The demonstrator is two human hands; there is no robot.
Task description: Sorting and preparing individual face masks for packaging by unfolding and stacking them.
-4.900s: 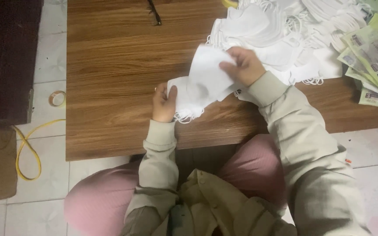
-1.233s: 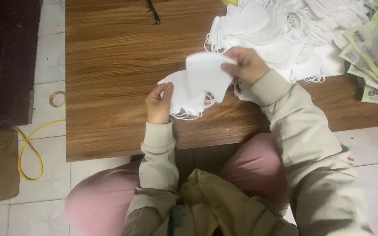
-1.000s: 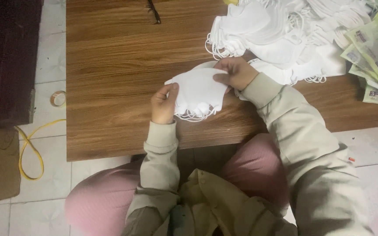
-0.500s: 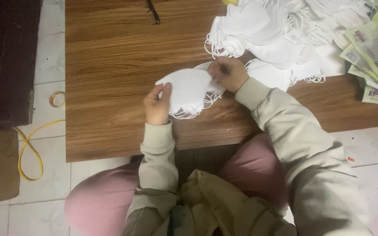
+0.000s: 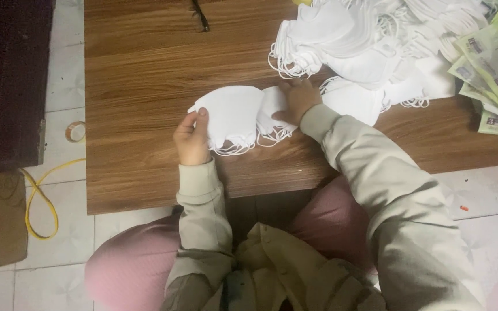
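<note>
white masks (image 5: 234, 115) pinned flat by left hand (image 5: 191, 138), right hand (image 5: 298, 101).

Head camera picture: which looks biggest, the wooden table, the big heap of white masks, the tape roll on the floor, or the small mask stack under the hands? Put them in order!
1. wooden table
2. big heap of white masks
3. small mask stack that the left hand and right hand touch
4. tape roll

The tape roll lies lower, on the floor, so it may look a bit smaller.

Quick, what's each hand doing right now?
Left hand: gripping the left edge of the small mask stack, thumb on top.
Right hand: flat, pressing down on the stack's right side; not gripping.
</note>
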